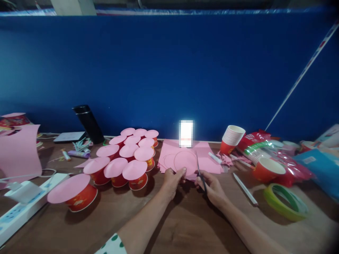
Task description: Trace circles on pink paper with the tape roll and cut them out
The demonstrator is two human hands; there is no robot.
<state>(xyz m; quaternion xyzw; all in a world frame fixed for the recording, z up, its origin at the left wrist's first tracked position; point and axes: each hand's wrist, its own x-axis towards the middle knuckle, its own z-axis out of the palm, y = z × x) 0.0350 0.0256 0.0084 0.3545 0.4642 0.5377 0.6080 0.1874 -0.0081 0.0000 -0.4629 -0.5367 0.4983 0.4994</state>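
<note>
Between the thumb and fingers of my left hand (174,180) is a pink paper circle (185,161), held up over a stack of pink paper sheets (209,158). My right hand (210,185) grips a pair of scissors (198,165) by the dark handles. The blades point away from me, along the right edge of the circle. Whether the blades touch the paper I cannot tell. A curved outline shows on the sheet left of the circle.
Several red paper cups (138,182) topped with pink discs stand to the left. A power strip (29,201) and a black bottle (88,123) lie beyond. On the right are stacked cups (231,139), a white pen (245,189) and green tape (286,203). A bright phone-shaped screen (186,134) stands behind the sheets.
</note>
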